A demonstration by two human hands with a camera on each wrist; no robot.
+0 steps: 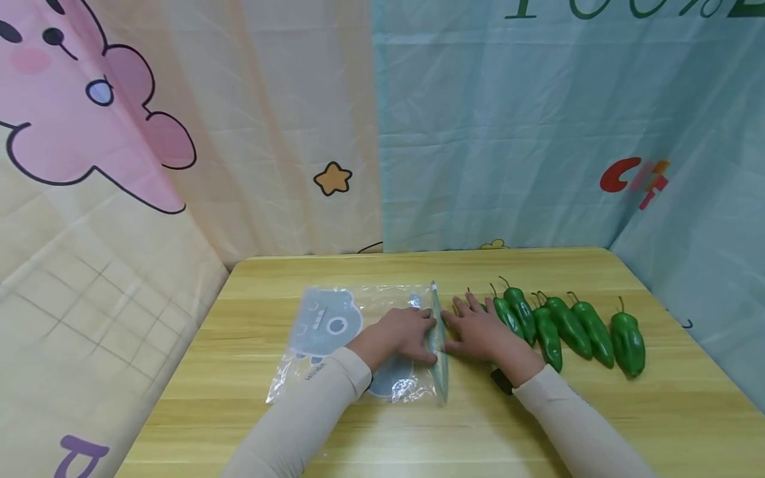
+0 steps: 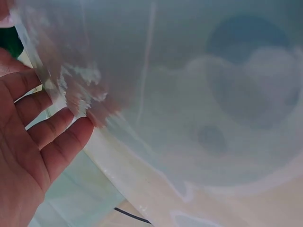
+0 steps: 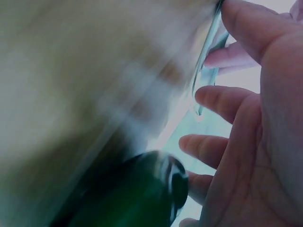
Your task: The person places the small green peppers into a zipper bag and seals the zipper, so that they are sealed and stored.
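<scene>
A clear zip bag [image 1: 394, 392] with a blue cartoon print lies flat on the table, its slider-topped edge toward the right and standing slightly up. My left hand [image 1: 399, 335] rests over the bag, fingertips and thumb at that edge; the left wrist view shows its fingers [image 2: 66, 142] extended against the plastic. On the other side of the edge is my right hand [image 1: 487, 335], fingers spread, thumb and index by the bag. A green pepper [image 3: 137, 194] lies close to its other fingers, and the hand partly hides the nearest peppers.
Several green peppers [image 1: 574, 325] lie in a loose row on the right half of the wooden table [image 1: 478, 431]. One pepper [image 1: 628, 345] sits a little apart at the far right. Printed curtains [image 1: 287, 133] enclose the table's back and sides.
</scene>
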